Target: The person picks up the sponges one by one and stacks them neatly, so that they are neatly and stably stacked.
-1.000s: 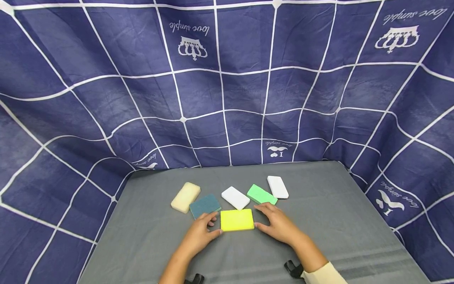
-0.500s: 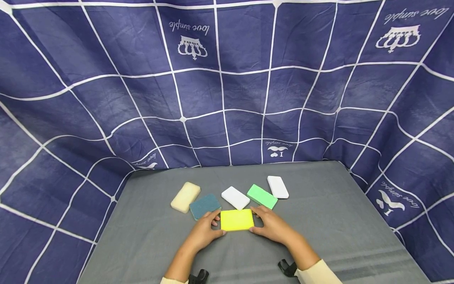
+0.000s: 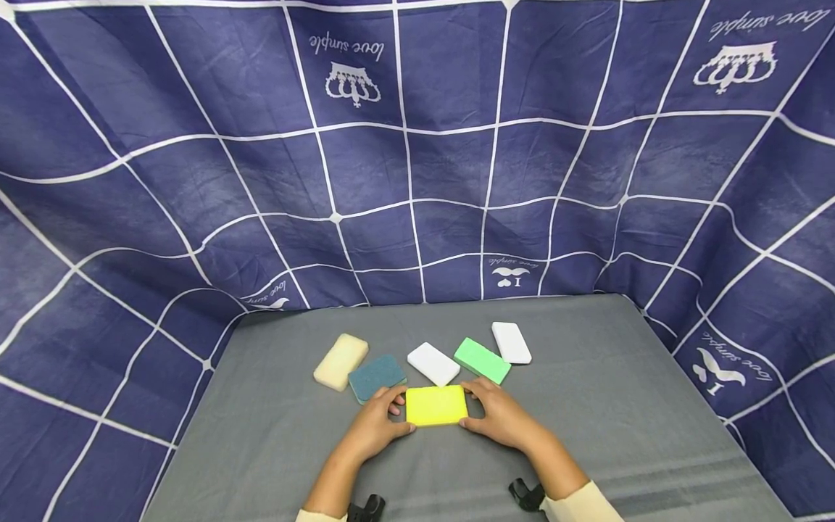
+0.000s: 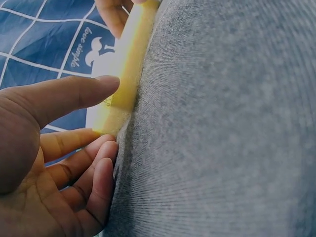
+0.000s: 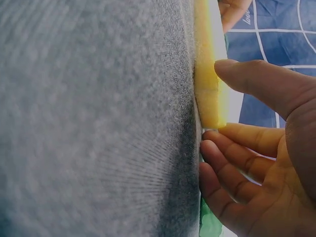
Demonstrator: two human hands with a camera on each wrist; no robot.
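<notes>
The yellow sponge [image 3: 436, 404] lies flat on the gray cloth-covered desk [image 3: 261, 449], about midway between the left and right desk edges. Its long sides run roughly parallel to the far edge. The left hand [image 3: 375, 424] holds its left end; the right hand [image 3: 501, 415] holds its right end. On each hand, the thumb bears on the sponge's near long side and the index finger reaches its far corner. The fingers are curved and set apart from the thumb by the sponge's width.

Five further pieces lie between the yellow sponge and the far desk edge. From the left desk edge: a cream sponge [image 3: 342, 362], a blue-green sponge [image 3: 377, 377] just beside it, a white block [image 3: 433, 364], a green block [image 3: 482, 360] and a second white block [image 3: 512, 343], nearest the far right corner. Contact between the white block and the yellow sponge cannot be determined.
</notes>
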